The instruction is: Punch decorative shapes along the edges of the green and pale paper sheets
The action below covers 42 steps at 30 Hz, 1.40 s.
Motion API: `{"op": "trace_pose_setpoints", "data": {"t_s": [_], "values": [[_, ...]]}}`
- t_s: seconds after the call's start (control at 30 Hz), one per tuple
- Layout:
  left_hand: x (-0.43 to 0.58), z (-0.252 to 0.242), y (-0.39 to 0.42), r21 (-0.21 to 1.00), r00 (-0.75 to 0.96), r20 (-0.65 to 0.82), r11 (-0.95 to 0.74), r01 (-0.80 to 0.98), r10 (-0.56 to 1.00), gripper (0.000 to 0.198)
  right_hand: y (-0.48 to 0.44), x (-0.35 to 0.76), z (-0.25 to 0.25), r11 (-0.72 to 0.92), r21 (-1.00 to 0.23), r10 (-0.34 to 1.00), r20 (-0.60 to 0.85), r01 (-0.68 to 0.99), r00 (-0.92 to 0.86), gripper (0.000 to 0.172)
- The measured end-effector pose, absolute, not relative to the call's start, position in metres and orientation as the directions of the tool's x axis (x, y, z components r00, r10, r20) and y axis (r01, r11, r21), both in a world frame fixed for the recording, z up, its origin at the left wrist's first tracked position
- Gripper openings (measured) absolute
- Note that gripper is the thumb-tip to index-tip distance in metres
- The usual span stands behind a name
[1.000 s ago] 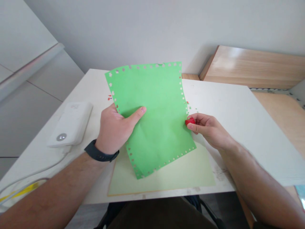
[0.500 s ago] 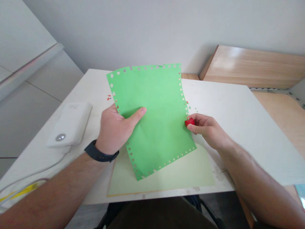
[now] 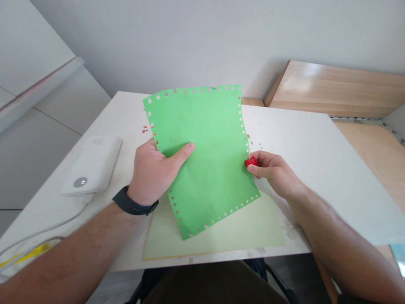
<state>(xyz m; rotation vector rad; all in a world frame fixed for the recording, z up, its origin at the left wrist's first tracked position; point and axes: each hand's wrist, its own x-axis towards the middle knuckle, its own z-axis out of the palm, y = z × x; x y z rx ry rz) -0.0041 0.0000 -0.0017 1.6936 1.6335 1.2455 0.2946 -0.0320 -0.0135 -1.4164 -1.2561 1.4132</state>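
Green paper point(image 3: 205, 156) with little star holes along the edges, held up over a pale green sheet point(image 3: 240, 228) on a white table point(image 3: 284, 135). Left hand point(image 3: 152, 171): thumb pressing on top, other fingers hidden behind. Right hand point(image 3: 272, 173): fingers pinching a small red thing point(image 3: 251, 162) at the paper's edge.

Hands, two: left hand point(image 3: 150, 171), right hand point(image 3: 274, 173). One green paper sheet point(image 3: 215, 126), star-punched edges, in left hand. One small red object point(image 3: 251, 162), in right-hand fingers. One pale green sheet point(image 3: 240, 230), below both hands. One white box-shaped device point(image 3: 91, 164), left of left hand. One black wristband point(image 3: 134, 207), on left wrist. One white cable point(image 3: 47, 230), beyond wristband.
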Motion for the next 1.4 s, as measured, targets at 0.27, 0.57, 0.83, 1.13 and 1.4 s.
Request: {"op": "trace_pose_setpoints", "data": {"t_s": [0.27,0.57,0.83,1.13,1.4], "values": [[-0.005,-0.003,0.001,0.831,-0.113,0.282,-0.184,0.526,0.953,0.042,-0.030,0.296,-0.020,-0.228,-0.963,0.966,-0.242,0.143,-0.093,0.030],[-0.005,-0.004,0.001,0.830,-0.118,0.280,-0.179,0.529,0.953,0.041,-0.028,0.296,-0.022,-0.218,-0.968,0.969,-0.230,0.126,-0.086,0.031],[-0.006,-0.005,0.002,0.828,-0.118,0.290,-0.188,0.528,0.950,0.043,-0.031,0.299,-0.020,-0.172,-0.979,0.974,-0.186,0.107,-0.132,0.031],[-0.005,0.001,0.002,0.841,-0.141,0.264,-0.156,0.518,0.954,0.040,-0.029,0.304,-0.022,-0.156,-0.984,0.974,-0.168,0.092,-0.149,0.027],[-0.005,0.002,0.002,0.869,-0.147,0.235,-0.140,0.474,0.961,0.044,-0.030,0.307,-0.021,-0.143,-0.986,0.971,-0.157,0.090,-0.180,0.022]]}}
